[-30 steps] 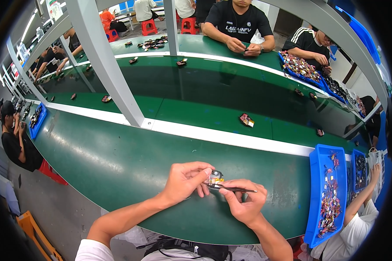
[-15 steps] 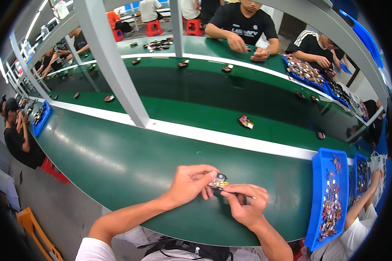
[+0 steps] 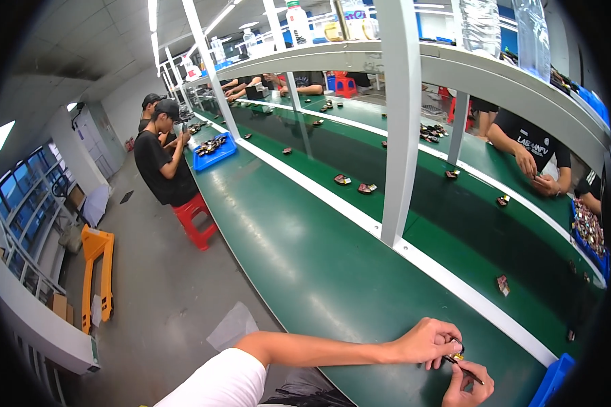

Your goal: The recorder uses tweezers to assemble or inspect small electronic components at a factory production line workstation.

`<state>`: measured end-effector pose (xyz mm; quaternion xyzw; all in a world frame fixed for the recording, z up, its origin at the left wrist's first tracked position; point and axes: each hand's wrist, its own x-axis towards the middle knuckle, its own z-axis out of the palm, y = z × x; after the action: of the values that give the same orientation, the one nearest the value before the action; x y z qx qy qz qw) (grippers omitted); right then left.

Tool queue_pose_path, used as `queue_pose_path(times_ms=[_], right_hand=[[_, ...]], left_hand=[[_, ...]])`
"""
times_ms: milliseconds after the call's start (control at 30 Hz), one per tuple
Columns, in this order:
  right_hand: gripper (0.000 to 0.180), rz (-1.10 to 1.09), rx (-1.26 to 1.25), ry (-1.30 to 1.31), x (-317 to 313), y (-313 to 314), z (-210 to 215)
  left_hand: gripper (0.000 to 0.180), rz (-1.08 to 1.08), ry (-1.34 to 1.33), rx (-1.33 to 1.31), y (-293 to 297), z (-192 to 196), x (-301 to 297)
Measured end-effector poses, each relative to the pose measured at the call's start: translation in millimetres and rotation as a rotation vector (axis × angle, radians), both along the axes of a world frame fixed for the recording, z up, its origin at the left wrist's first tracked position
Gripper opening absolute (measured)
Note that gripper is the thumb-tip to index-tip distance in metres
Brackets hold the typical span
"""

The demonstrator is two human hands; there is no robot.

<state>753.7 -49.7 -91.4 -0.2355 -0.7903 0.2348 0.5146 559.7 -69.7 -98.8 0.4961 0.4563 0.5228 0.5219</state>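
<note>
Near the lower right, over the green table [image 3: 299, 251], my left hand [image 3: 421, 342] pinches a small electronic assembly [image 3: 459, 355], dark with a yellow patch. My fingers cover much of it. Just below, my right hand [image 3: 470, 388] is closed round a slim, dark, stick-like tool [image 3: 474, 378]. The tool's far end points at the assembly; I cannot tell whether its tip touches.
A blue bin's [image 3: 553, 383] edge shows at the lower right. Beyond a white rail [image 3: 468, 292] runs a green conveyor carrying small assemblies [image 3: 367, 188]. A grey post [image 3: 397, 136] rises from the rail. Co-workers sit far left and across; a blue tray [image 3: 214, 152] lies by the left ones.
My view has swung to the left, so both hands now appear farther right and lower. They still hold the assembly and the tool close together.
</note>
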Motion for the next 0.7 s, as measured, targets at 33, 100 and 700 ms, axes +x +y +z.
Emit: queue_pose_path(times_ms=[33, 100, 700], right_hand=[[0.012, 0.008, 0.003, -0.004, 0.3, -1.0, 0.6], [0.012, 0.006, -0.02, 0.004, 0.0, -1.8, 2.2], [0.011, -0.004, 0.084, -0.06, 0.4, -9.5, 10.3]], left_hand=[[0.021, 0.008, -0.004, 0.003, -1.2, 1.3, -0.1], [0.022, -0.008, 0.036, 0.014, -2.9, 2.2, 0.4], [0.011, 0.077, -0.022, 0.036, -3.4, -5.1, 12.7]])
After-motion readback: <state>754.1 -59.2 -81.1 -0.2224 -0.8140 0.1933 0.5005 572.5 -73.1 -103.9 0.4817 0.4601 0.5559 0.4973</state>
